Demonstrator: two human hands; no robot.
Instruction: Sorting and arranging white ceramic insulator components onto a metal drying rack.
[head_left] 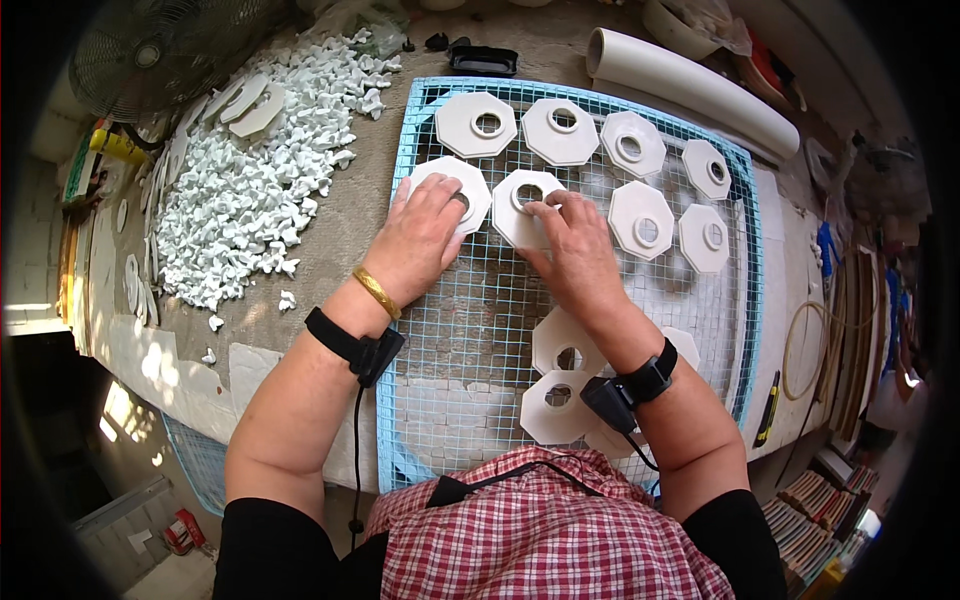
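My left hand [425,235] lies over a white octagonal plate [468,182] with a round off-centre hole. Its fingers are stretched across the plate's face, and the thumb rests by the lower edge. Just to the right, my right hand [575,240] has its fingertips closed at the raised hole rim of a second octagonal plate [510,222]. Both plates lie on a wire mesh rack [450,330] with a blue frame. Part of each plate is hidden under my hands.
More octagonal plates [475,125] lie in rows on the rack, with others [557,405] under my right forearm. A heap of small white pieces [260,160] covers the left of the table. A white roll [690,90] lies behind the rack; a cutter knife [768,408] lies right.
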